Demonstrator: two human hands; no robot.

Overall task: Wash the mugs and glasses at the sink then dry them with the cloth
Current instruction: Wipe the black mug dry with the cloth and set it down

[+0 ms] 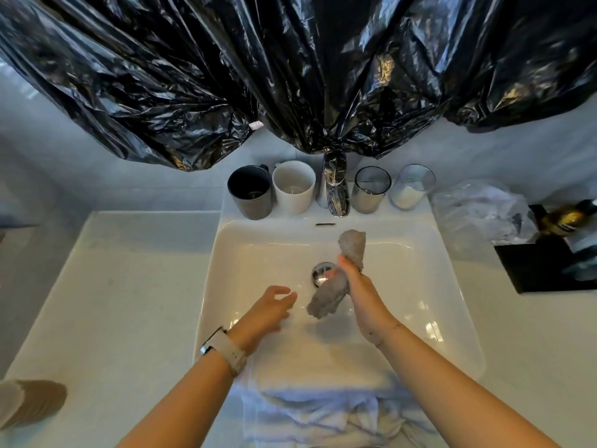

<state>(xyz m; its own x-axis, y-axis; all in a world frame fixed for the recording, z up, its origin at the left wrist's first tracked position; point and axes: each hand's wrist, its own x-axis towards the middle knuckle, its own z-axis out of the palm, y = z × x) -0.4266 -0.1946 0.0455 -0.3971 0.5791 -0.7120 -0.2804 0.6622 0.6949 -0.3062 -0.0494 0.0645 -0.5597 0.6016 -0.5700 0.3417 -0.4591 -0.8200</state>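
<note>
My right hand (358,282) grips a grey cloth (329,295) by its middle over the white sink (420,253), near the drain (323,272). The cloth's ends stick out above and below my fist. To the left of the cloth, my left hand (271,307) hovers with relaxed fingers and holds nothing. On the sink's back ledge stand a dark grey mug (250,192), a white mug (293,186), a smoky glass (371,189) and a clear glass (413,185), two on each side of the tap (336,185).
Black plastic sheeting (290,66) hangs over the wall above the tap. A white towel (323,412) drapes over the sink's front edge. A crumpled clear bag (478,211) and a black tray (533,266) with bottles sit on the right counter. A beige object (29,402) lies at the lower left.
</note>
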